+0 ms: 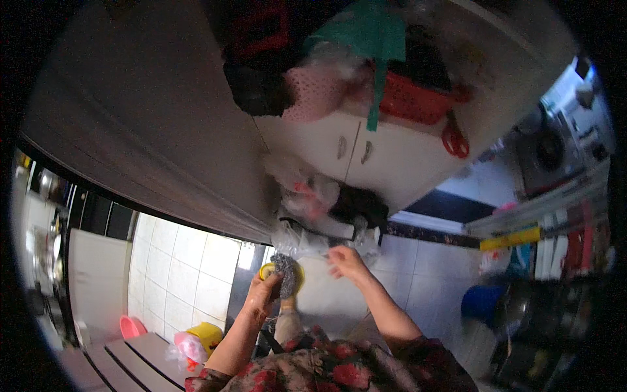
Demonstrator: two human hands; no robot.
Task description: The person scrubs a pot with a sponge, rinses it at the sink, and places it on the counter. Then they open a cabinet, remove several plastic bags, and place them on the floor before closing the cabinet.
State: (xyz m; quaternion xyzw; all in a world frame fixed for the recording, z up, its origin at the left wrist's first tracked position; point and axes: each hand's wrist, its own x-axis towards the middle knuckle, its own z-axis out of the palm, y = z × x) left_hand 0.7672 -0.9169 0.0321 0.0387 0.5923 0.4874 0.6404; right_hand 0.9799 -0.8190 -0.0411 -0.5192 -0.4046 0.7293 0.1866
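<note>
My left hand (264, 291) grips a grey steel-wool scourer (288, 279) together with a round yellow plastic item (267, 270). More yellow shows on the far side of the scourer. To the right, my right hand (345, 262) is raised with its fingers apart and slightly curled, and I see nothing in it; motion blurs the fingertips. Just beyond it lie crumpled clear plastic bags (303, 242), in front of a white cabinet (313, 142) with two doors. Whether the right fingertips touch the plastic I cannot tell.
A red basket (414, 100) and a pink perforated basket (313, 93) stand on the cabinet, with green cloth (365, 36) above them. A black bag (360, 208) lies at its base. At lower left are a yellow container (208, 335) and a pink basin (132, 327); a blue container (479, 304) is right.
</note>
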